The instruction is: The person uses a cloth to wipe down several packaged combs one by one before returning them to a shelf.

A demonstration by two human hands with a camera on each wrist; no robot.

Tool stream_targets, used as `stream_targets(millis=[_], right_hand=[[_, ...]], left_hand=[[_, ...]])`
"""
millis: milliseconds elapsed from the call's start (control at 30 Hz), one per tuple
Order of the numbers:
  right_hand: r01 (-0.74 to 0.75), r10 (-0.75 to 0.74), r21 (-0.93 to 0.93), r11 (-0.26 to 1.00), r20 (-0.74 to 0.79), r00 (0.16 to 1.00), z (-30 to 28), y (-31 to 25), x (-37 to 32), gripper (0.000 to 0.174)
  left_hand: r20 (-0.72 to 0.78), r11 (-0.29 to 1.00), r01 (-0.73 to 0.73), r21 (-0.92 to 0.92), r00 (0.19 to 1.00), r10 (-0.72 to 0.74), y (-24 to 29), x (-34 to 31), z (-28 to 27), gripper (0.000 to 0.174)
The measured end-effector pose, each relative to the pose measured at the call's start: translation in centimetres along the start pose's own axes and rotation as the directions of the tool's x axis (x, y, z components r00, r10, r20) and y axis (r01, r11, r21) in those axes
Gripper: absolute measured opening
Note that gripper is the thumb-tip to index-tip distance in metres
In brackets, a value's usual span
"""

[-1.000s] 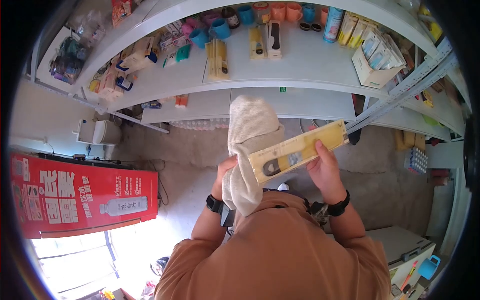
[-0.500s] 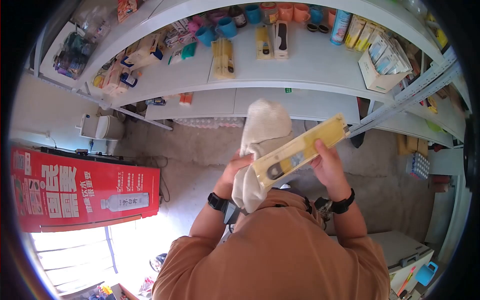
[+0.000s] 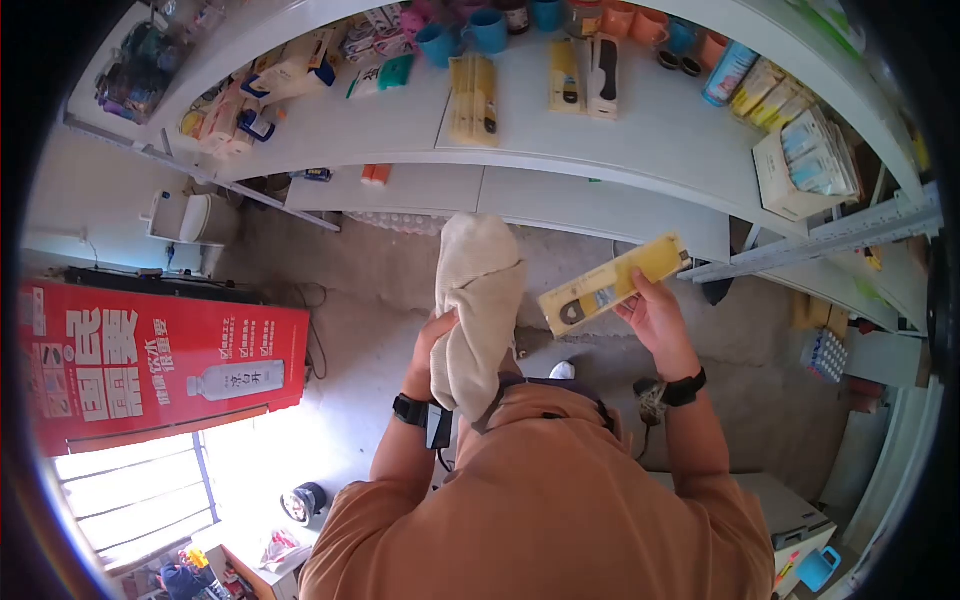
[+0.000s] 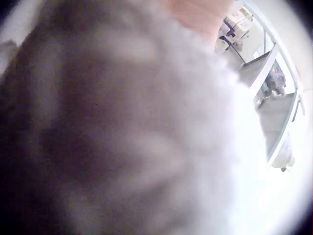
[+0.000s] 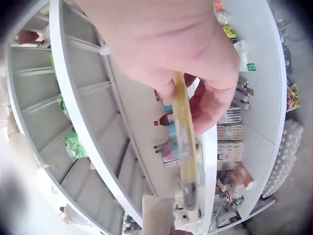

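Note:
In the head view my left hand point(image 3: 428, 350) holds a bundled cream ribbed cloth point(image 3: 480, 290), thumb on its near side and most fingers hidden by it. Blurred, the same cloth point(image 4: 127, 122) fills most of the left wrist view. My right hand point(image 3: 655, 318) pinches a flat yellow package point(image 3: 612, 285) bearing a dark rounded shape at its left end. That package point(image 5: 186, 142) appears edge-on in the right wrist view, between the thumb and fingers of the right hand point(image 5: 181, 49). A gap separates the cloth from the package.
Ahead stands a grey shelf point(image 3: 540, 135) with similar yellow packages point(image 3: 473, 100), blue cups point(image 3: 485, 38) and a white box of packets point(image 3: 805, 165). A red printed panel point(image 3: 170, 360) is at left. A white cabinet point(image 3: 790, 525) stands behind at right.
The cloth and left hand have moved left, away from the package, which the cloth touched or overlapped before. The right hand keeps its hold on the package. The view has shifted slightly.

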State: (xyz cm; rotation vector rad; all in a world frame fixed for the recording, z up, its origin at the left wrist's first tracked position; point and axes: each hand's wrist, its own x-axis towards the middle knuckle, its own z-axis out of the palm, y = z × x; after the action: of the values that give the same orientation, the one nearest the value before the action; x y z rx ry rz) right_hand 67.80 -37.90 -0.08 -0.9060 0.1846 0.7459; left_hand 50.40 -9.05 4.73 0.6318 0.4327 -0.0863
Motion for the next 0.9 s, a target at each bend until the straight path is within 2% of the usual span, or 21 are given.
stream_targets(millis=[67, 200, 267, 333, 367, 500, 567, 733, 800, 833, 867, 900], right_hand=[[-0.032, 0.031, -0.017, 0.999, -0.047, 0.998, 0.6, 0.2, 2.3, 0.030], [-0.018, 0.018, -0.008, 1.000, 0.014, 1.000, 3.7, -0.3, 6.9, 0.035], [-0.004, 0.005, -0.013, 1.000, 0.045, 0.999, 6.2, -0.8, 10.0, 0.038], [0.076, -0.073, -0.091, 0.993, 0.034, 0.997, 8.7, -1.6, 13.7, 0.044], [0.125, -0.130, -0.155, 0.980, -0.019, 0.991, 9.3, -1.6, 16.4, 0.047], [0.214, -0.227, -0.194, 0.957, -0.046, 0.973, 13.3, -2.0, 25.7, 0.046], [0.317, -0.319, -0.130, 0.939, 0.009, 0.948, 15.6, -1.7, 29.5, 0.045], [0.311, -0.346, -0.291, 0.905, -0.075, 0.935, 18.4, 0.4, 35.6, 0.043], [0.273, -0.438, -0.682, 0.678, -0.077, 0.896, 18.5, 0.9, 36.9, 0.045], [0.265, -0.472, -0.757, 0.598, -0.066, 0.879, 18.4, 1.0, 37.3, 0.043], [0.263, -0.475, -0.758, 0.597, -0.070, 0.877, 17.9, 1.2, 38.5, 0.043], [0.304, -0.579, -0.863, 0.404, 0.015, 0.815, 17.1, 1.6, 40.1, 0.040]], left_hand=[[-0.121, 1.000, -0.026, 0.007, 0.992, 0.026, 0.7, -0.2, -1.2, 0.046], [-0.177, 0.990, -0.062, 0.129, 0.981, 0.085, 2.8, -0.4, -2.8, 0.048], [-0.167, 0.988, -0.103, 0.116, 0.978, 0.122, 3.9, -0.2, -4.3, 0.049], [-0.150, 0.984, -0.141, 0.112, 0.976, 0.157, 5.1, -0.1, -5.5, 0.049], [-0.176, 0.986, -0.131, 0.102, 0.973, 0.148, 5.8, 0.0, -5.9, 0.049], [-0.211, 0.986, -0.156, 0.061, 0.963, 0.165, 8.5, 0.6, -7.4, 0.049], [-0.224, 0.985, -0.158, 0.068, 0.960, 0.169, 9.9, 0.5, -8.4, 0.049], [-0.247, 0.975, -0.212, 0.064, 0.943, 0.221, 12.5, 0.5, -10.2, 0.045], [-0.274, 0.976, -0.204, 0.073, 0.937, 0.217, 13.0, 0.5, -11.0, 0.045], [-0.290, 0.979, -0.194, 0.067, 0.935, 0.205, 13.2, 0.6, -11.5, 0.045], [-0.305, 0.981, -0.185, 0.062, 0.932, 0.195, 13.3, 0.8, -11.7, 0.045], [-0.326, 0.983, -0.164, 0.081, 0.928, 0.181, 13.6, 0.9, -11.5, 0.045]])
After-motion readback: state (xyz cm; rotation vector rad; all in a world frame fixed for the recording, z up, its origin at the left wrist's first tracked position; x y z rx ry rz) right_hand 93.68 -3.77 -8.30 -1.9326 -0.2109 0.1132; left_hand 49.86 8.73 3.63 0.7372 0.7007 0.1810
